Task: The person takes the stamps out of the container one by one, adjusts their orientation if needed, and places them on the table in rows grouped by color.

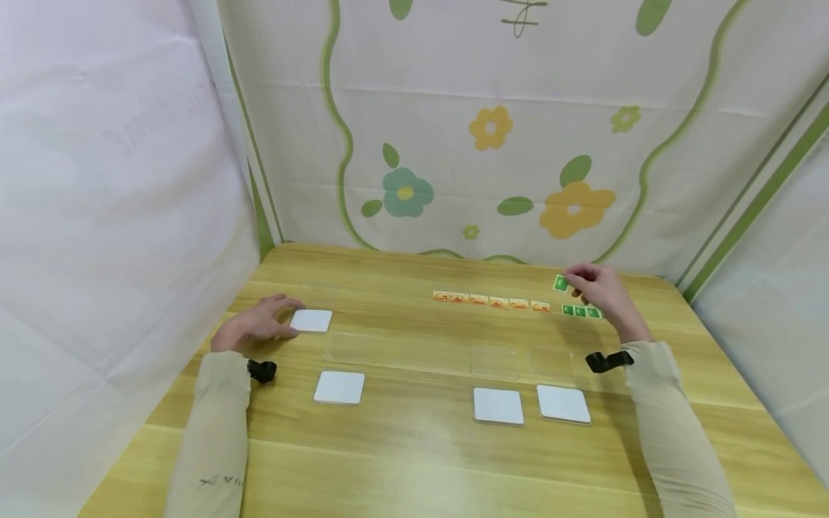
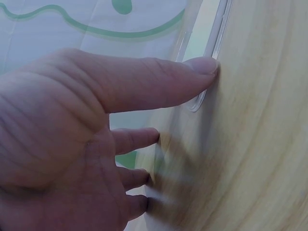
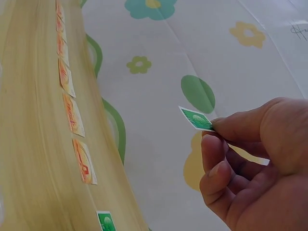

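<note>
My right hand (image 1: 599,290) pinches a small green stamp-like card (image 3: 196,119) with a white border between thumb and fingertips, raised above the table in the right wrist view. Below that hand lies a short row of similar green cards (image 1: 581,311). A row of orange-and-yellow cards (image 1: 499,302) stretches away to the left. My left hand (image 1: 259,320) holds the left end of a flat white rectangular case (image 1: 312,321) with clear edges. Its thumb (image 2: 159,79) presses the case's edge in the left wrist view, while the index finger is hidden there.
Nearer on the wooden table (image 1: 414,460) lie a white case (image 1: 340,387) on the left and two more white cases, one at centre right (image 1: 497,406) and another beside it (image 1: 563,403). Faint clear plates (image 1: 494,362) lie behind them. Patterned white cloth (image 1: 440,129) rises along the back and sides.
</note>
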### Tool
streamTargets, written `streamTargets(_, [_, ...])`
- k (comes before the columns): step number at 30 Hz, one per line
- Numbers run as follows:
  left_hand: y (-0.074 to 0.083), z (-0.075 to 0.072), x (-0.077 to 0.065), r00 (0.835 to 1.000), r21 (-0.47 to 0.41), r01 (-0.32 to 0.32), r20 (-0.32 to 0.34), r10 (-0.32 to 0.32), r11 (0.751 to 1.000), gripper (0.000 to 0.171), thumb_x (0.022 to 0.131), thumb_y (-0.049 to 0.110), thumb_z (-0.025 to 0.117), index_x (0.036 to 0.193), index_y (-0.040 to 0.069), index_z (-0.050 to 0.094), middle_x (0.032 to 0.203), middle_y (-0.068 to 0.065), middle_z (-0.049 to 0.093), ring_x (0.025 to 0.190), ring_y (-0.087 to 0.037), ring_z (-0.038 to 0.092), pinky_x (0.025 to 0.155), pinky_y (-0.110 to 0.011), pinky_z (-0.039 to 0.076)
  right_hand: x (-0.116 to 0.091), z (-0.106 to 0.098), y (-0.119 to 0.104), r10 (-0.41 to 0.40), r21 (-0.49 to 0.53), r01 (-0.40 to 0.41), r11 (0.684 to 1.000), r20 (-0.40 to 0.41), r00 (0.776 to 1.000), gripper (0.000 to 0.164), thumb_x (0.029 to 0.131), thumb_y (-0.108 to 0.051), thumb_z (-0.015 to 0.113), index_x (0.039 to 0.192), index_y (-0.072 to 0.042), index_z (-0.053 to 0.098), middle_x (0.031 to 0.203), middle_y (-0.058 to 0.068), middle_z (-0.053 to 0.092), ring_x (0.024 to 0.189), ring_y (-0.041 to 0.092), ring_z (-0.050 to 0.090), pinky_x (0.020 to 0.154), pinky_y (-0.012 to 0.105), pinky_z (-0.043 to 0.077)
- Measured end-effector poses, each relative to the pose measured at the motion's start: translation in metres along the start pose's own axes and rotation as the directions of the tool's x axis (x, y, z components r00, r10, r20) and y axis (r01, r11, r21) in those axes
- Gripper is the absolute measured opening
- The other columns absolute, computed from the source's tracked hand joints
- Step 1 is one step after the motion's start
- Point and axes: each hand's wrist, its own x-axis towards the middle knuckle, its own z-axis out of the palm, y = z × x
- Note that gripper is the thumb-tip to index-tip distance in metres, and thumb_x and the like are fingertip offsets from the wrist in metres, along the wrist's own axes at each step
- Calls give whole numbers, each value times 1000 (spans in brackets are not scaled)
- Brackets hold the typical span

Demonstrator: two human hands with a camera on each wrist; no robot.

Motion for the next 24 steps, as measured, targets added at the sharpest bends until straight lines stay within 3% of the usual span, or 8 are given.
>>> streamTargets(6, [0,0,-1,1000,4,-3,-3,3,1000,58,92,23,68,142,4,45,154,-38,15,139,-61,9,104,-77,16,-1,-9,3,22,-9,-22,1000,6,1000,44,101,-34,54,128,0,57,94,-5,63,73,5,58,60,27,51])
streamTargets(11, [0,0,1,1000,10,-12,-4,13,1000,58,93,24,68,143,5,46,154,-38,15,139,-61,10,104,-77,17,-3,-15,2,38,-3,-38,999,13,999,40,102,-27,53,129,3,57,94,0,65,71,6,57,60,28,51])
streamTargets(17, [0,1,3,1000,16,-11,0,11,1000,59,93,25,68,143,6,45,155,-37,15,140,-60,10,104,-77,17,-5,-25,12,38,-11,-38,999,1,999,46,100,-39,54,125,0,58,89,-6,64,71,9,58,61,30,51])
streamTargets(24, [1,0,1,1000,8,24,1,-24,1000,59,92,27,68,143,7,46,155,-36,13,140,-60,9,104,-77,16,-3,-30,19,44,-25,-44,999,0,999,47,99,-40,55,124,0,59,90,-6,65,72,9,59,62,30,52])
